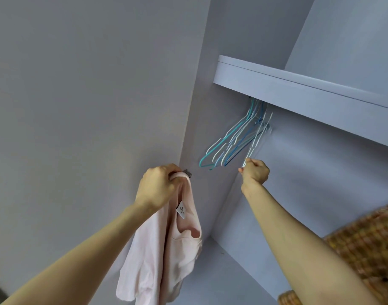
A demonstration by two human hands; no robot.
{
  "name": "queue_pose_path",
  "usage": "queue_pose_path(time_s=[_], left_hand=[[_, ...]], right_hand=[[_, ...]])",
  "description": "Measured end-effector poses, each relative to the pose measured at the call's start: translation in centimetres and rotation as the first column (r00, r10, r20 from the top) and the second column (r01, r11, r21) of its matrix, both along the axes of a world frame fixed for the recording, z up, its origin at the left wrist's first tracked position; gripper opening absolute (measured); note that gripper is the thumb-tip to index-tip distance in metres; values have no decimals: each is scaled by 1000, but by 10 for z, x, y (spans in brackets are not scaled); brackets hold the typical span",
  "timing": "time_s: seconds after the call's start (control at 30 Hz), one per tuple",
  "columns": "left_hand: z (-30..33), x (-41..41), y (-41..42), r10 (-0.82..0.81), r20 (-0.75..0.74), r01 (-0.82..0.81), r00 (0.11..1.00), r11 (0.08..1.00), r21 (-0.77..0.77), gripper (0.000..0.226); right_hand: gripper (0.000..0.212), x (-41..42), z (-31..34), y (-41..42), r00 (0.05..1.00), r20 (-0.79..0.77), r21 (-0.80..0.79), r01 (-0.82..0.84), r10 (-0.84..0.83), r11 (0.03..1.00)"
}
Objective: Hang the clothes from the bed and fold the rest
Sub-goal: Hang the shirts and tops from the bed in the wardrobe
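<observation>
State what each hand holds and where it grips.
Left hand grips the pink shirt at its neckline. Right hand pinches a white hanger at its lower end.

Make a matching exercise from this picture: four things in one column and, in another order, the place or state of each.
Things:
1. pale pink cotton shirt
2. white wire hanger
3. teal wire hanger
4. flat lilac wardrobe shelf

Places or states:
A. hangs untouched, leftmost of the bunch
B. above the hangers
C. dangles from the left hand
D. its lower end pinched by the right hand

Pairs: 1-C, 2-D, 3-A, 4-B
</observation>
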State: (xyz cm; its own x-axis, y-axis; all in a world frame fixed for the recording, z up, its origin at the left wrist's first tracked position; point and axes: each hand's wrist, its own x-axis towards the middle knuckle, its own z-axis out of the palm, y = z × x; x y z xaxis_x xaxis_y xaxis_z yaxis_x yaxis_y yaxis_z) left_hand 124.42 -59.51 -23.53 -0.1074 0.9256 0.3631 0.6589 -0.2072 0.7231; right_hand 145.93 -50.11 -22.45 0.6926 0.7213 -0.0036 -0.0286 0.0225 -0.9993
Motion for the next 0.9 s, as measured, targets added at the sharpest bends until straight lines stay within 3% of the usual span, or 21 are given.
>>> queue_pose_path(time_s=[0.23,0.53,0.73,0.9], left_hand=[[0,-5,-11,-10,18,10,1000,1000,-6,11],[-7,-7,-31,-30,25,31,999,999,-37,14],[-18,3,-51,-64,37,69,997,989,-132,8],[-24,17,-56,-138,108,156,985,972,-178,8]], right_hand=[[21,2,2,-11,993,114,-47,21,-16,999],[12,12,-10,-47,994,102,-17,29,-28,999],[39,45,-4,-83,989,143,15,-41,38,999],[37,65,-3,-103,981,179,-22,-78,81,997]])
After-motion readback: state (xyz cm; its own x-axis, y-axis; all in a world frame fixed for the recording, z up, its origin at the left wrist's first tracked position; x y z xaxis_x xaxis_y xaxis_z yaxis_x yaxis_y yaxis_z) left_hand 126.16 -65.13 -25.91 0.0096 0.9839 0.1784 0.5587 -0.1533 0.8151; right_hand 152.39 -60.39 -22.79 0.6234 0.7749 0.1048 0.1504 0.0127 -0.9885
